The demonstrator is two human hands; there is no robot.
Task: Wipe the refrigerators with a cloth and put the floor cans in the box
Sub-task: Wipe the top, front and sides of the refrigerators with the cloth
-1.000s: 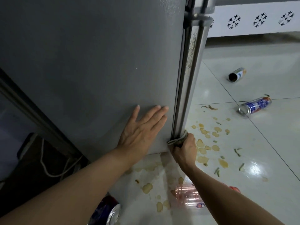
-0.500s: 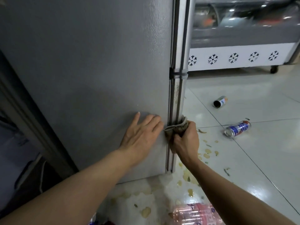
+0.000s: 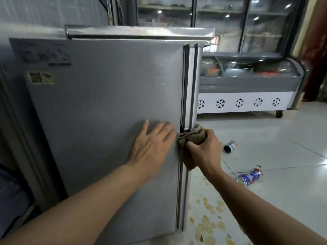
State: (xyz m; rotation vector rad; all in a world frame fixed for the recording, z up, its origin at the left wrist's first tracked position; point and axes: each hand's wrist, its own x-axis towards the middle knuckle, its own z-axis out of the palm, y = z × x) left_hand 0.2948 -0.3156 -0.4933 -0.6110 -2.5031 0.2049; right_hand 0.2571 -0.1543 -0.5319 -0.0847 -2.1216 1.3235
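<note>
Our left hand lies flat, fingers straight, on the grey refrigerator side. Our right hand grips a brown cloth against its front door edge. Two cans lie on the tiled floor, beside scattered food scraps.

The side of the refrigerator under my left hand is grey painted metal, matt with a fine pebbled grain, and the cloth gripped in my right hand is coarse, nubby brown fabric. The floor tiles are glossy and pale, and the two cans on them look like shiny printed metal.
</note>
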